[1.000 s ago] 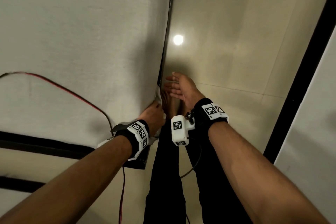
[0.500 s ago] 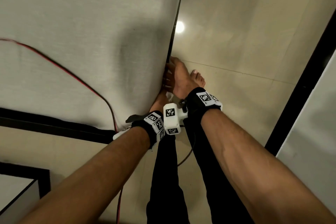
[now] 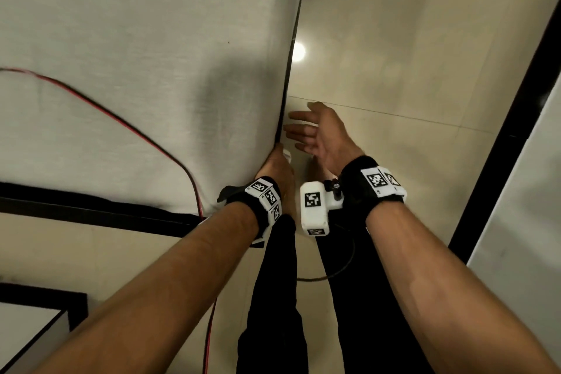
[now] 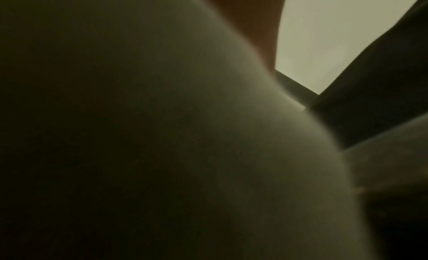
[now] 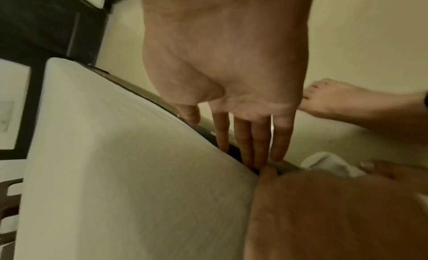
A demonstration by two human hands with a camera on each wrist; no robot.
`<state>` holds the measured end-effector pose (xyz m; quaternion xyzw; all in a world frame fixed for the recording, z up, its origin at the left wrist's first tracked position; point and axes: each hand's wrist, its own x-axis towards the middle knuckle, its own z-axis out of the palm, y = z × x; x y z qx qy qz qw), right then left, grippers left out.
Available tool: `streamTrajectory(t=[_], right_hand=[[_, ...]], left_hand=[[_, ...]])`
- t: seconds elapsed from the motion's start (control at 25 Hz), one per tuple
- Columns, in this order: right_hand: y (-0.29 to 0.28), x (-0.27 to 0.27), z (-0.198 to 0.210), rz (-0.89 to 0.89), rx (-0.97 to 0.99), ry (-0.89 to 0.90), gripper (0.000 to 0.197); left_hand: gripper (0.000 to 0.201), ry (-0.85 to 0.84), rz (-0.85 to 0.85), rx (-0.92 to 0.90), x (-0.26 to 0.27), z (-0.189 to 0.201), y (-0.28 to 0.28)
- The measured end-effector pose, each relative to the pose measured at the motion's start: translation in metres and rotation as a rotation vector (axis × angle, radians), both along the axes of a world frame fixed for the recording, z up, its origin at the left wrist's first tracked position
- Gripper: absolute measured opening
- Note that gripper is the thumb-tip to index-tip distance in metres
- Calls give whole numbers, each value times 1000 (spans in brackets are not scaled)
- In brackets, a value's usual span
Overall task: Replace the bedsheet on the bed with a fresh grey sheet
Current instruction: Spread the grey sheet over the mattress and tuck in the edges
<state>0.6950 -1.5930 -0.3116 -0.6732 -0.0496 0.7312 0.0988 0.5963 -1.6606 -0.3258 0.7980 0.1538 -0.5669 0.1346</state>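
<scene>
1. Grey sheet (image 3: 136, 55) covers the bed top, stretched flat up to the bed's right edge and near corner; dark bed frame (image 3: 91, 209) shows below along the near edge.
2. Left hand (image 3: 277, 170) sits at the bed's near-right corner, pressed against the sheet edge. A bit of white cloth (image 5: 329, 165) bunches by its fingers; cannot tell if the fingers are gripping it.
3. Right hand (image 3: 321, 133) is spread flat, fingers straight, holding nothing; in the right wrist view the fingertips (image 5: 249, 154) point into the dark gap along the bed's right edge.
4. Red cable (image 3: 127, 124) lies across the sheet, running off the near edge.
5. Left wrist view is mostly dark, blurred cloth.
6. Bare foot (image 5: 336, 99) on the tiled floor (image 3: 409, 55) right of the bed.
</scene>
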Motion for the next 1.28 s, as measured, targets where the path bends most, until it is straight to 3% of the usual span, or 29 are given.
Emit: streamTrajectory(t=[0.04,0.16,0.28,0.48,0.64,0.8,1.04,1.28], right_hand=[[-7,13,-3,-18,-3,-26,46],[-39,29,-2,-69,-80,-47,53],[-82,13,-6,-130,-166,-17,39],[-114,-38,-8,-129,-202,24,39],[-112,-41,-15,-149,-187,-40,28],[-121,-33,-11,-277,-228,25,44],[-121,-54,-26,-421,-199,69,53],[-111,-58,-56,-342,-273,118,100]], left_hand=[[53,-43,-10,-61,3,13,3],[40,-207,84,70,-2,41,3],[38,-246,46,50,-14,62,-19],[39,-146,2,13,-26,61,-23],[51,-33,-61,-2,-14,48,-23],[72,61,-40,41,-5,32,-27],[62,-33,-83,49,-7,36,-26],[64,2,-111,44,-8,30,-23]])
